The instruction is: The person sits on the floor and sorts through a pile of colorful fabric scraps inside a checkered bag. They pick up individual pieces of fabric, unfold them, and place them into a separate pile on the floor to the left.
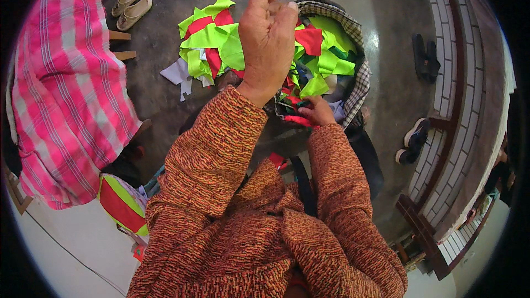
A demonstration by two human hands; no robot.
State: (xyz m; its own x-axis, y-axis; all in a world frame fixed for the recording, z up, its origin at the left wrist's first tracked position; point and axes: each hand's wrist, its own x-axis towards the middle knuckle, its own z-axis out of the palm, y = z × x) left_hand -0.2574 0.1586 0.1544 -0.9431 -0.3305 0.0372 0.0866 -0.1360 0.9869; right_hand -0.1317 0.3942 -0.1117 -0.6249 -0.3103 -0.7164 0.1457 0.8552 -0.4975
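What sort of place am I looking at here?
Probably a home or small sewing workspace: bare concrete floor, fabric scraps in neon green and red, shoes left by a pink plaid cloth, and a tiled ledge.

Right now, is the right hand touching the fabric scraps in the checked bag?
Touching. The head view shows the right hand with its fingers closed on red scraps at the near edge of the checked bag.

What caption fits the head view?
Left hand raised, fingers curled; right hand grips red scrap beside bag of scraps.
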